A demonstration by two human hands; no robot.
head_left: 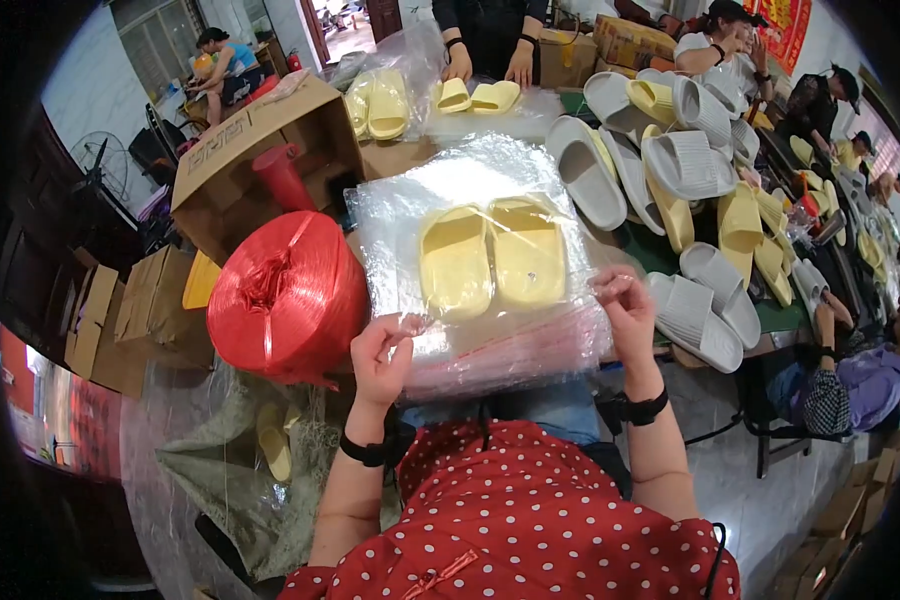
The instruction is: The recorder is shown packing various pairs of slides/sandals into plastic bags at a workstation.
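A pair of pale yellow slippers (456,265) lies side by side inside a clear plastic bag (545,325), soles away from me at the far end. Beneath it is a stack of clear plastic bags (390,215) with pinkish edges toward me. At the near left corner, my left hand (380,362) is closed with its fingertips pinching the bag's edge. My right hand (626,308) pinches the film at the near right corner, fingers curled. The bag's near edge stretches between both hands.
A big roll of red plastic twine (315,290) stands left, by an open cardboard box (220,185). Grey and yellow slippers (685,160) are heaped at right. Across the table, another person's hands (490,65) are near yellow slippers (493,97). A woven sack (270,500) lies at lower left.
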